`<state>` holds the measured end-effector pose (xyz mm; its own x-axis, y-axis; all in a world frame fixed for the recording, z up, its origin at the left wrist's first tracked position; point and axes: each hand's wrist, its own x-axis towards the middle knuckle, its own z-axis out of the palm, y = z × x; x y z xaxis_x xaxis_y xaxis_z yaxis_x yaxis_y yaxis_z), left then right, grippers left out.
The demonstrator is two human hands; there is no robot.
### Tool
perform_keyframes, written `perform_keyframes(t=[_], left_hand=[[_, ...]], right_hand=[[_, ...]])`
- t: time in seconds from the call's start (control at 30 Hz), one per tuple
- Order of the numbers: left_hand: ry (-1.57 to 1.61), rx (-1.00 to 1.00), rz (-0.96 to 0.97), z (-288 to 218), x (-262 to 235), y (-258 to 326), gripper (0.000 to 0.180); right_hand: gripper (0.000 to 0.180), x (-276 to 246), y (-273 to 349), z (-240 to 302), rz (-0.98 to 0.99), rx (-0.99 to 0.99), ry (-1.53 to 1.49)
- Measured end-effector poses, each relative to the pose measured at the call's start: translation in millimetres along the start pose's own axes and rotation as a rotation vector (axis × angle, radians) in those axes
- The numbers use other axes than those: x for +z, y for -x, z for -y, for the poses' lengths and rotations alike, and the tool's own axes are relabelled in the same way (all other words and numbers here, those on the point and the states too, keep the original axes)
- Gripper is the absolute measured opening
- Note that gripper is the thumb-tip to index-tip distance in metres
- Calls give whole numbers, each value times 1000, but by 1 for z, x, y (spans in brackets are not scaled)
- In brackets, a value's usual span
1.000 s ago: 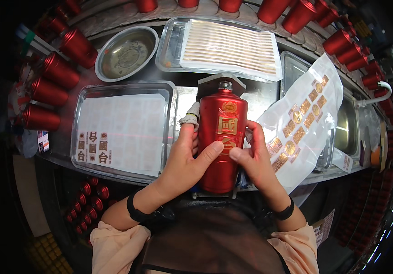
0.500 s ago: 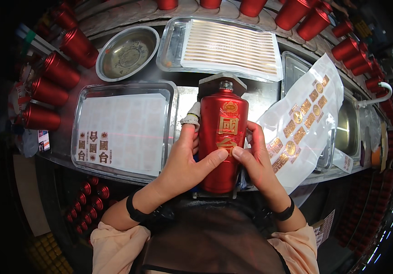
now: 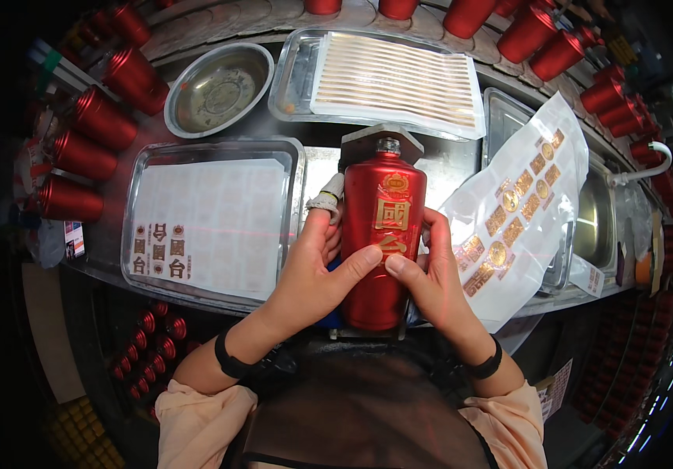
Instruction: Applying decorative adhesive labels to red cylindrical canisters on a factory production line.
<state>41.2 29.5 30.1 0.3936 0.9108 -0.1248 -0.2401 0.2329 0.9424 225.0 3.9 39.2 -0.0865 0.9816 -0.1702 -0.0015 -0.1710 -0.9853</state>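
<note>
A red bottle (image 3: 375, 309) with a bare glass neck lies face up in a metal cradle (image 3: 379, 134) in front of me. Large gold characters (image 3: 393, 213) run down its front. My left hand (image 3: 305, 273) is closed along the left side, its thumb pressed on the lower gold character. White wrapping (image 3: 327, 199) covers its index fingertip. On the other side, my right hand (image 3: 436, 285) grips the bottle with its fingers along the edge, and its thumb lies on the front just below that character. The fingers' undersides are hidden.
To the left, a metal tray (image 3: 297, 184) holds a decal sheet (image 3: 211, 234). A metal bowl (image 3: 262, 90) and a tray of gold-striped sheets (image 3: 399, 82) stand behind. On the right lie a gold decal sheet (image 3: 520, 203) and a sink (image 3: 598, 227). Red bottles (image 3: 524, 35) line the back conveyor.
Both thumbs have shifted slightly left on the bottle's front, the left one a little higher and the right one a little lower. Red bottles on the back conveyor have moved right.
</note>
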Motion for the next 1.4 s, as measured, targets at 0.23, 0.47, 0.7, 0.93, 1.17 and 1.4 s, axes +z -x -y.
perform_keyframes(t=[0.23, 0.47, 0.7, 0.93, 1.17, 1.4], left_hand=[[-23, 4, 7, 0, -1, 0, 82], [-67, 23, 31, 0, -2, 2, 82], [86, -44, -41, 0, 0, -1, 73], [18, -4, -18, -2, 0, 0, 72], [-49, -29, -5, -2, -1, 1, 83], [-65, 89, -87, -7, 4, -6, 81]], right_hand=[[62, -2, 2, -2, 14, 0, 14], [60, -6, 0, -6, 20, -109, 148], [71, 1, 2, -5, -11, -43, 175], [71, 0, 0, -6, -17, -56, 116], [60, -1, 1, 2, 18, -44, 105], [52, -10, -2, -16, 5, -160, 151]])
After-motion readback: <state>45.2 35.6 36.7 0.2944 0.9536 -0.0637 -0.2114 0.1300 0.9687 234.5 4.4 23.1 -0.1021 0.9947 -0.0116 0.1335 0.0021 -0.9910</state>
